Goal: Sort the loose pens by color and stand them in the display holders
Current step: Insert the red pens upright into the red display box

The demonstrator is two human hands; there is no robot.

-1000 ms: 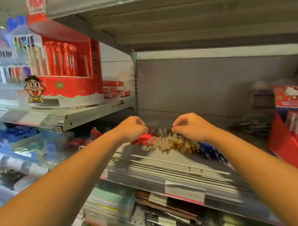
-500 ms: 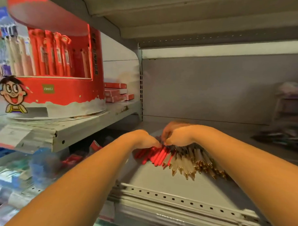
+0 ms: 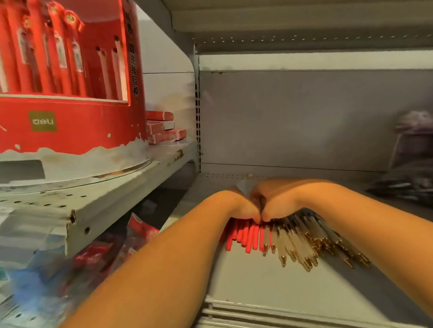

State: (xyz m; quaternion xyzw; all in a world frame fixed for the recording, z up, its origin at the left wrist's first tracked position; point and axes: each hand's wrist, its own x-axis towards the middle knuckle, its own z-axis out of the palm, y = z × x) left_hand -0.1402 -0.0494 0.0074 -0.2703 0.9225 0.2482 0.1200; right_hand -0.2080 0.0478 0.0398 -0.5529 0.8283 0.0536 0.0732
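A fan of loose pens lies on the grey shelf (image 3: 280,284): red-capped pens (image 3: 244,238) on the left, clear pens with gold tips (image 3: 303,243) on the right. My left hand (image 3: 236,205) and my right hand (image 3: 275,202) sit side by side on the far ends of the pens, knuckles touching, fingers curled down over them. The fingertips are hidden, so which pens each hand holds does not show. A round red display holder (image 3: 71,131) with red pens standing in it is on the higher shelf at left.
Small red boxes (image 3: 162,130) are stacked behind the red holder. Blurred packets (image 3: 139,232) sit on the lower left shelf. A dark heap of goods (image 3: 416,180) lies at the far right. The shelf's back wall (image 3: 298,117) stands close behind the hands.
The view has moved closer and lower towards the shelf. My two hands, apart a second ago, have come together over the far ends of the pens.
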